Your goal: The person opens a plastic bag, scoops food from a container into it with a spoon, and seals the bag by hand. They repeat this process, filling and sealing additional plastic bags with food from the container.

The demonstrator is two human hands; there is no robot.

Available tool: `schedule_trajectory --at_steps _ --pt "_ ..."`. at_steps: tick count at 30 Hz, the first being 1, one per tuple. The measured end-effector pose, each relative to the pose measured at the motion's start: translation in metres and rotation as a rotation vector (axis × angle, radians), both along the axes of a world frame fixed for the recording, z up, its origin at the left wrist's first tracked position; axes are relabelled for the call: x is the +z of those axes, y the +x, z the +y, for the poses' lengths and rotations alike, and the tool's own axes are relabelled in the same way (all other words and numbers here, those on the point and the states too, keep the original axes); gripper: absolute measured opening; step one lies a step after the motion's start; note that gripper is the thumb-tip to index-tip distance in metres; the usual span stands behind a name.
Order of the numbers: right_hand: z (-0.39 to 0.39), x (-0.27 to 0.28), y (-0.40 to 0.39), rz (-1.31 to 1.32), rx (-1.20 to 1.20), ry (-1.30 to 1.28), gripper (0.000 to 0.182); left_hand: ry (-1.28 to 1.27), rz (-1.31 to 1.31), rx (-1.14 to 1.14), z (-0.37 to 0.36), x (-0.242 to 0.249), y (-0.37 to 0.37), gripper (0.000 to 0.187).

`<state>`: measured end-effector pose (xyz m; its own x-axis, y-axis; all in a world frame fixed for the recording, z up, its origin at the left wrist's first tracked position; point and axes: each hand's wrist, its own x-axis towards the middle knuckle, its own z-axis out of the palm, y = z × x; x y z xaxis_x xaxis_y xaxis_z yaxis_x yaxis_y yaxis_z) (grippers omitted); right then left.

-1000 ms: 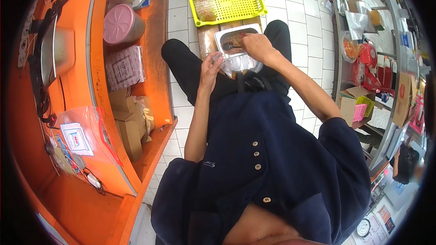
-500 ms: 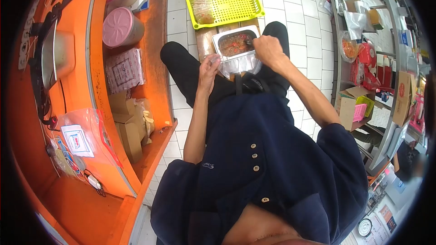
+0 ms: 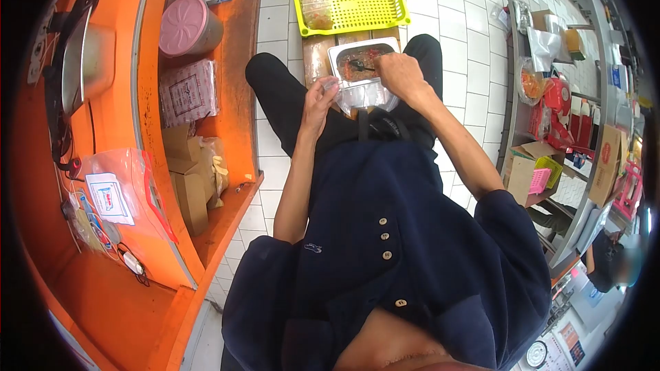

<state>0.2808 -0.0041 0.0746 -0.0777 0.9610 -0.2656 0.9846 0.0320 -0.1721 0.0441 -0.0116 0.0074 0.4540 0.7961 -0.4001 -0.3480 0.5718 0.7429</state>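
My right hand (image 3: 401, 75) is closed around the handle of a dark spoon (image 3: 362, 66). The spoon's bowl dips into a chunky red-brown sauce (image 3: 353, 74) inside a rectangular steel pan (image 3: 338, 44). At the pan's near left corner, my left hand (image 3: 317, 104) pinches a small clear plastic bag (image 3: 331, 85) between thumb and fingers. Both hands are above my lap, with the pan between my knees. Shiny clear plastic or metal (image 3: 364, 95) shows just below the pan's near edge.
A yellow-green basket (image 3: 371, 5) holding a filled clear bag (image 3: 316, 5) sits beyond the pan on a wooden bench (image 3: 315, 62). Orange shelving (image 3: 237, 96) with pink-lidded tubs (image 3: 184, 27) and cardboard stands left. A metal rack (image 3: 512, 96) stands right; a person (image 3: 605, 261) is behind it.
The spoon has moved from the pan's right side toward the middle of the sauce, and its dark bowl now shows. My left hand keeps hold of the plastic bag.
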Motion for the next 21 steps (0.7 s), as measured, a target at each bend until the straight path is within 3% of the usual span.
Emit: schedule_trajectory --at_steps 5,7,8,9,12,14,15,18,19,21 --pt "0.006 -0.014 -0.002 0.114 0.006 -0.094 0.016 0.010 0.000 0.005 0.000 0.001 0.001 0.032" --pt "0.012 -0.012 0.016 0.403 0.065 -0.121 0.013 0.015 0.008 0.008 -0.001 0.001 0.001 0.032" --pt "0.017 -0.005 0.023 0.518 -0.092 -0.310 0.011 0.006 0.004 0.010 -0.001 0.001 0.001 0.033" --pt "0.023 -0.005 0.029 0.531 -0.053 -0.342 0.011 -0.003 0.000 0.011 -0.001 0.001 0.001 0.033" --pt "0.020 0.000 0.018 0.416 -0.250 -0.464 0.011 0.014 0.007 0.011 0.000 0.001 0.002 0.034" --pt "0.014 -0.019 0.015 0.208 -0.083 -0.220 0.010 0.013 0.004 0.007 0.001 0.002 0.002 0.034" --pt "0.014 -0.023 0.020 0.207 -0.080 -0.219 0.010 0.009 0.008 0.009 0.001 0.002 0.002 0.034" --pt "0.007 -0.026 0.042 0.667 -0.315 -0.467 0.009 0.014 -0.009 0.017 -0.001 0.002 0.001 0.033" --pt "0.001 -0.025 0.047 0.668 -0.315 -0.466 0.009 0.015 -0.008 0.017 0.000 0.001 0.000 0.033" --pt "-0.012 -0.028 0.059 0.920 -0.393 -0.466 0.011 0.017 -0.004 0.011 0.000 0.000 0.000 0.033"
